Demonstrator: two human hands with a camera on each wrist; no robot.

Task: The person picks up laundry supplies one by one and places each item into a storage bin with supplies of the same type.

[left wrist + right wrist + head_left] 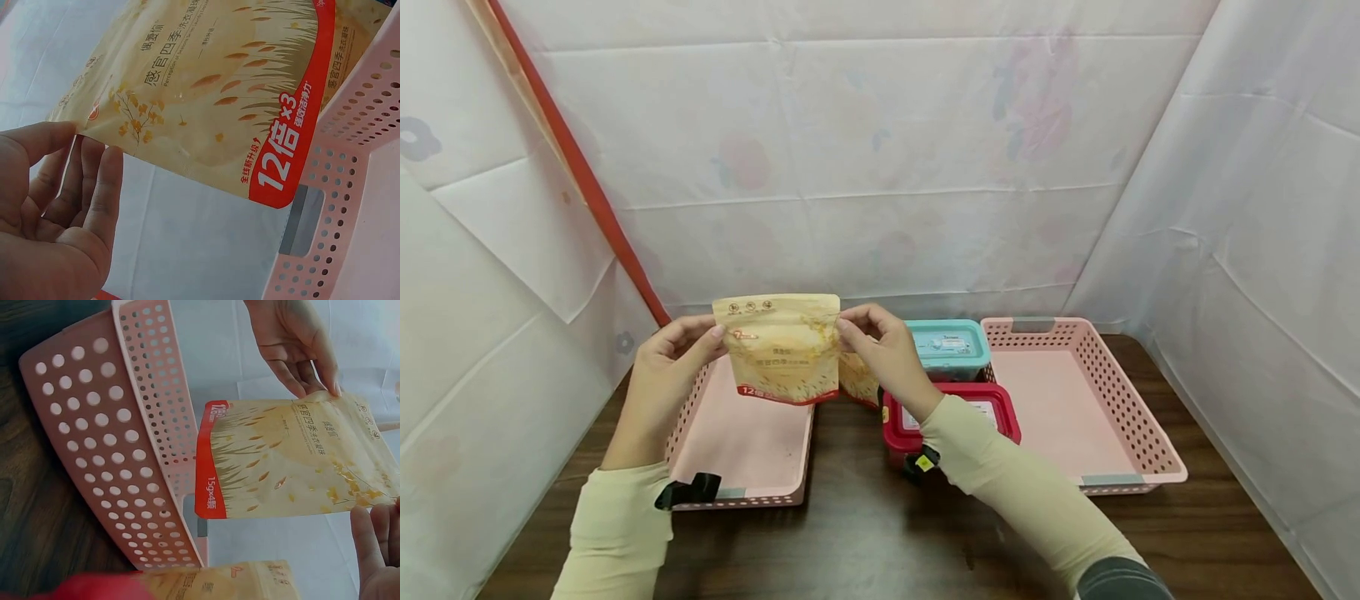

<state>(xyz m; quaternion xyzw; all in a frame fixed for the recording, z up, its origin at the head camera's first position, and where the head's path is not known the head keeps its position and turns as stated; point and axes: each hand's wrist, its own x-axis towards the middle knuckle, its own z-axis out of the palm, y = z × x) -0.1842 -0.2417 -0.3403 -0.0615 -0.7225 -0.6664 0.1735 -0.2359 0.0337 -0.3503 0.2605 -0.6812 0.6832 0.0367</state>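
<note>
A cream-yellow laundry-pod pouch (778, 350) with a red bottom band is held up over the left pink basket (737, 446). My left hand (662, 379) pinches its left edge between thumb and fingers. At the opposite edge my right hand (887, 350) pinches it near the top corner. In the left wrist view the pouch (206, 94) hangs above the basket's perforated wall, its printed side showing. A second, similar pouch (857, 379) stands behind my right hand, partly hidden by it.
A teal-lidded box (951, 342) and a red-lidded box (1000, 408) stand right of centre. Beside them is another pink basket (1063, 400). White floral cloth (880, 150) hangs around the dark wooden table (857, 542).
</note>
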